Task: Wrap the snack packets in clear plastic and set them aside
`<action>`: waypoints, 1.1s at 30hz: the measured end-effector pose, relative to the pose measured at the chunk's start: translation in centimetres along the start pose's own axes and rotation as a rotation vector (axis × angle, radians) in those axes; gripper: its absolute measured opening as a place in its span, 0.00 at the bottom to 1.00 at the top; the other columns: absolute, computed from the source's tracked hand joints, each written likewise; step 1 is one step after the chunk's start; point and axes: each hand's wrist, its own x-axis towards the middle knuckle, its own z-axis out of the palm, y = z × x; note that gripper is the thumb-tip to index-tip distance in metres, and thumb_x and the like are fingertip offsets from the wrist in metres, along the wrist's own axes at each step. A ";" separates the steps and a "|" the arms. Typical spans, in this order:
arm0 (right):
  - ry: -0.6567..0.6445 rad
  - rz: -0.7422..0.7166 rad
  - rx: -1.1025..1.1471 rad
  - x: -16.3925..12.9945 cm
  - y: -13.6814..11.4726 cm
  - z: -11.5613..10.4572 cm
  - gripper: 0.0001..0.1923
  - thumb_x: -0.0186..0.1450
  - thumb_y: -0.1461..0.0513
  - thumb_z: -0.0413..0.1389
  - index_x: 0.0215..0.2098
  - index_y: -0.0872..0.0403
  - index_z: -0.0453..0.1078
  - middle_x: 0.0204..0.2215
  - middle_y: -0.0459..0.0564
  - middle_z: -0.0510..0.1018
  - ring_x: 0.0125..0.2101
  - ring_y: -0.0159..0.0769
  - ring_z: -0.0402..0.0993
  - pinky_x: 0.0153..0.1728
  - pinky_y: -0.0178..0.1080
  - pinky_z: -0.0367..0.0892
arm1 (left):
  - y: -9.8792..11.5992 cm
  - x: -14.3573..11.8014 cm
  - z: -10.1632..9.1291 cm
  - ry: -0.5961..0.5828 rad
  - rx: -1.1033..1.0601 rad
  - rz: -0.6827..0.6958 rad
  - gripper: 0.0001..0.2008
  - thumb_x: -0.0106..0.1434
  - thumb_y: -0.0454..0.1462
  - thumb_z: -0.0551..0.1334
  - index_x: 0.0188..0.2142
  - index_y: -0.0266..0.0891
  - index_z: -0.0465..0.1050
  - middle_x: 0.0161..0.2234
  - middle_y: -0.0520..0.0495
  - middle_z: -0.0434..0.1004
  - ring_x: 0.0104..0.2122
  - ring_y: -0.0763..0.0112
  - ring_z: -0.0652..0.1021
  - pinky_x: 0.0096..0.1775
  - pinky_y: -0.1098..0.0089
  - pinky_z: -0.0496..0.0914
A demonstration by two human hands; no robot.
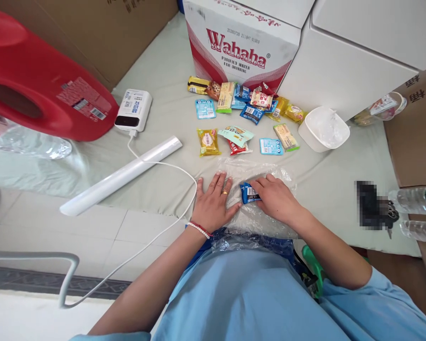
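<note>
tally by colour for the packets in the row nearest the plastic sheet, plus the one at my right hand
Yellow packet: 1
Mint-green packet: 1
Red packet, partly covered: 1
Light-blue packet: 1
Cream-and-green packet: 1
Dark-blue packet, at the right hand: 1
Total: 6

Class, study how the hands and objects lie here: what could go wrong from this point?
1. The cable passes close by the left hand; a sideways sweep might snag it and tug the power bank.
2. The white tube sticks out past the cloth's edge, with the cable crossing it, so a knock might send it to the floor.
3. The blue packet, at the right hand, lies on loose film that could slide.
</note>
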 end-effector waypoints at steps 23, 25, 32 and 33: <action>0.297 -0.146 0.458 -8.0 1.6 2.2 0.39 0.69 0.47 0.60 0.73 0.49 0.56 0.66 0.62 0.66 0.63 0.52 0.64 0.63 0.55 0.65 | -2.8 -3.4 -2.0 0.180 -0.163 0.407 0.26 0.64 0.33 0.59 0.62 0.47 0.70 0.57 0.44 0.81 0.64 0.55 0.73 0.71 0.40 0.47; 0.228 -0.247 0.441 -10.2 1.8 3.2 0.45 0.65 0.45 0.64 0.73 0.49 0.55 0.68 0.61 0.63 0.66 0.54 0.61 0.65 0.57 0.62 | -3.6 -3.9 -3.1 0.023 -0.202 0.559 0.29 0.59 0.30 0.57 0.61 0.43 0.71 0.59 0.41 0.79 0.65 0.56 0.72 0.72 0.42 0.50; 0.281 -0.142 0.334 -12.2 1.5 9.5 0.19 0.71 0.68 0.52 0.56 0.50 0.75 0.55 0.58 0.78 0.58 0.49 0.69 0.58 0.58 0.69 | -4.9 -5.2 -3.4 -0.130 -0.090 0.593 0.22 0.62 0.26 0.60 0.53 0.45 0.76 0.67 0.37 0.70 0.70 0.53 0.65 0.70 0.40 0.53; 0.308 -0.131 0.378 -12.1 1.7 9.6 0.17 0.72 0.67 0.51 0.53 0.50 0.76 0.52 0.57 0.80 0.54 0.48 0.71 0.55 0.57 0.71 | -4.8 -5.1 -3.2 -0.102 -0.106 0.590 0.19 0.64 0.28 0.60 0.51 0.45 0.77 0.65 0.39 0.73 0.70 0.54 0.66 0.71 0.42 0.53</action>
